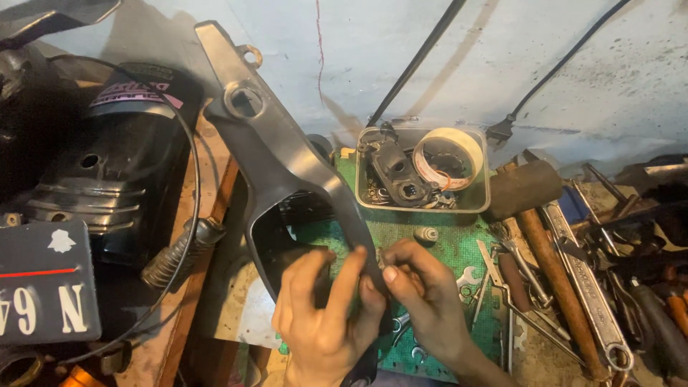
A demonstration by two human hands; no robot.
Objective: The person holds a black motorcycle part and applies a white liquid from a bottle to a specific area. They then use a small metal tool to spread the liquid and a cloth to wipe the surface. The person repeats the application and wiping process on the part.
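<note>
Left hand (322, 315) clamped around grey plastic panel (287, 161) (long, forked). Right hand (423, 287) pinches its edge. Clear tub (481, 197) at one o'clock, mallet (534, 215) at two.

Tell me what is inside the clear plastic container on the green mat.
The clear plastic container holds a roll of masking tape, a black switch housing and small metal parts; whatever lies beneath these is covered.

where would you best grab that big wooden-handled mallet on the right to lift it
Grip the mallet by its brown wooden handle, just below the dark head, coming from above. The handle lies flat, running toward the lower right with its upper side exposed, while wrenches crowd its right side. Gripping near the head probably keeps the heavy end from tipping. Both hands are busy on the grey cover.
</note>
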